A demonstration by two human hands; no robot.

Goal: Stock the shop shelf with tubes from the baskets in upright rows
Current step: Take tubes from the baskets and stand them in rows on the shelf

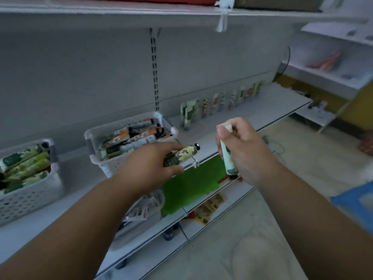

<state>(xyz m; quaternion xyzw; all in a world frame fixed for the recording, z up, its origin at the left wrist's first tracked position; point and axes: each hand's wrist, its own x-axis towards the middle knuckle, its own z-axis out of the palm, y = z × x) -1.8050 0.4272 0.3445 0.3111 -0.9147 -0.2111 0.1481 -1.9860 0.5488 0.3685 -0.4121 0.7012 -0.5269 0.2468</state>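
My left hand [149,164] grips a green-and-yellow patterned tube [181,155] lying nearly flat, its black cap pointing right. My right hand [242,150] holds a pale green tube [227,156] upright with its cap down, just above the front edge of the grey shelf [262,110]. A row of upright tubes [214,104] stands along the shelf's back panel. Two white perforated baskets hold lying tubes: the middle basket [105,162] with orange and green ones, the left basket [30,199] with green ones.
A lower shelf [201,221] carries a green sheet [191,188] and some packets. An upper shelf [121,15] runs overhead. Another white shelf unit [333,77] stands at the right, and a blue object [357,201] sits at the right edge above the tiled floor.
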